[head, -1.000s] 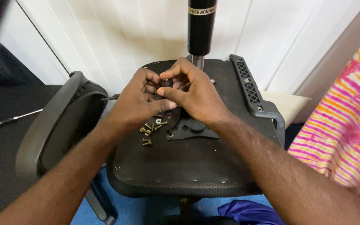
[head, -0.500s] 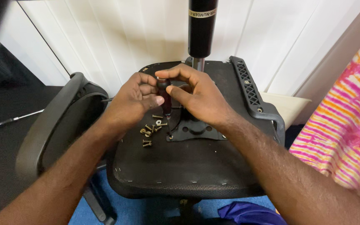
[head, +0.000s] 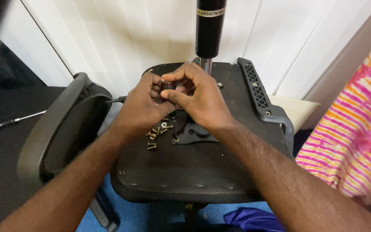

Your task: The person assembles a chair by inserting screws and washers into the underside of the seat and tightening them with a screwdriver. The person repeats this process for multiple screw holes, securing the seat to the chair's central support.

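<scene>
Both hands have lifted slightly and drawn closer together than half a second ago, and a small dark round part with a pale metal rim (head: 167, 83) now shows between the fingertips. The right hand (head: 198, 96) pinches it between thumb and forefinger, its grip clamped on the part; the left hand (head: 144, 107) curls against it from the other side, fingers together and touching it, though whether they truly hold it is hidden.

Just below the grip lies a flat black metal mounting plate (head: 194, 133), resting unfastened on the upturned black underside of an office chair seat (head: 202, 172). Beside the plate, under the left wrist, sits a loose cluster of brass-coloured bolts and washers (head: 156, 133), none yet driven in, so fastening appears mostly undone. Beyond the grip rises the black gas-lift cylinder (head: 210, 28). A grey curved armrest (head: 61, 124) stands off to the left.
</scene>
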